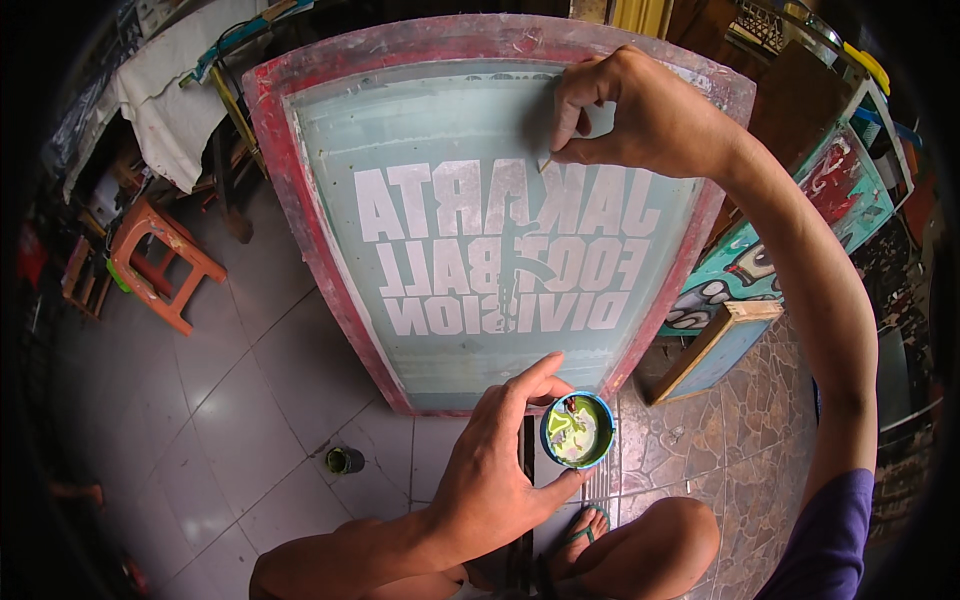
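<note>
A large screen-printing frame (520,38) with a red, paint-stained border leans upright before me. Its pale green mesh (440,375) bears light mirrored block lettering and a rifle-shaped figure. My left hand (495,465) curls around a small blue-rimmed cup (580,432), below the frame's lower edge. Green and whitish liquid lies inside the cup. Up at the mesh, my right hand (625,115) pinches a thin stick (545,165). The stick's tip is at the top row of letters, near the middle; whether it touches the mesh I cannot tell.
An orange plastic stool (165,250) stands on the tiles at left. A small dark cup (344,460) sits on the floor. At right, a smaller wood-framed screen (715,355) leans near a painted teal panel (780,260). White cloth (180,110) hangs at upper left.
</note>
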`<state>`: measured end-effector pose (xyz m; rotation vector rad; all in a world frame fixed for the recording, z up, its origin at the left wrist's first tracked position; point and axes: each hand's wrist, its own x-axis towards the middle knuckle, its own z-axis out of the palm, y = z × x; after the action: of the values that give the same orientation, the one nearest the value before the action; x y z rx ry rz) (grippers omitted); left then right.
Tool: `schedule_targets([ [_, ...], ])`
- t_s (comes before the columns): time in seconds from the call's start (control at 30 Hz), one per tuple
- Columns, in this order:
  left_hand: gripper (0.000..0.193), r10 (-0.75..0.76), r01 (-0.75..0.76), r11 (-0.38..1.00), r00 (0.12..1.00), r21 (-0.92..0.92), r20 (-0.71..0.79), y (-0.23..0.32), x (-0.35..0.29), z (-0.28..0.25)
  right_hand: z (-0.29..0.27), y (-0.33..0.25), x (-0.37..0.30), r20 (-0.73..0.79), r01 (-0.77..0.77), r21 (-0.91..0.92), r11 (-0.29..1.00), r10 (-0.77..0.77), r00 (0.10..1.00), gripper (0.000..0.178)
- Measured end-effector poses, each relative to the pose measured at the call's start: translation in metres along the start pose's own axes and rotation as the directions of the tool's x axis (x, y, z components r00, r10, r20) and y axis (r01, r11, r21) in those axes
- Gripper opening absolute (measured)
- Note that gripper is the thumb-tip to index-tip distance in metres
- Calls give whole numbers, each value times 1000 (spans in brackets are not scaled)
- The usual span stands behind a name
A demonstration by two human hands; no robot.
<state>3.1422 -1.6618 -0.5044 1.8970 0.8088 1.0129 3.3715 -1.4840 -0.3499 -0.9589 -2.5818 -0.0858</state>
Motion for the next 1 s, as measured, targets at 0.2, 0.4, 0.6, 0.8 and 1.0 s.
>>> schedule_targets([
  [0.2, 99, 9, -9, 1000, 1000, 9, 2, 1, 0, -1, 0, 0, 0, -5, 17, 16, 1000, -17, 1000, 10],
  [0.4, 98, 1, -1, 1000, 1000, 7, 0, 0, 0, -1, -1, 0, 0, -14, 48, -37, 998, -49, 999, 7],
  [0.6, 98, -3, 3, 1000, 1000, 1, 2, 0, 0, -2, -2, -1, 0, -4, 41, -45, 998, -41, 999, 7],
  [0.8, 98, 0, 0, 1000, 1000, 5, -2, 0, -1, -2, -2, -1, 1, 0, 33, -14, 999, -33, 999, 6],
  [1.0, 99, 2, -2, 1000, 1000, 6, -3, 0, -2, -2, -2, -2, 1, -9, 26, -28, 999, -27, 1000, 6],
])
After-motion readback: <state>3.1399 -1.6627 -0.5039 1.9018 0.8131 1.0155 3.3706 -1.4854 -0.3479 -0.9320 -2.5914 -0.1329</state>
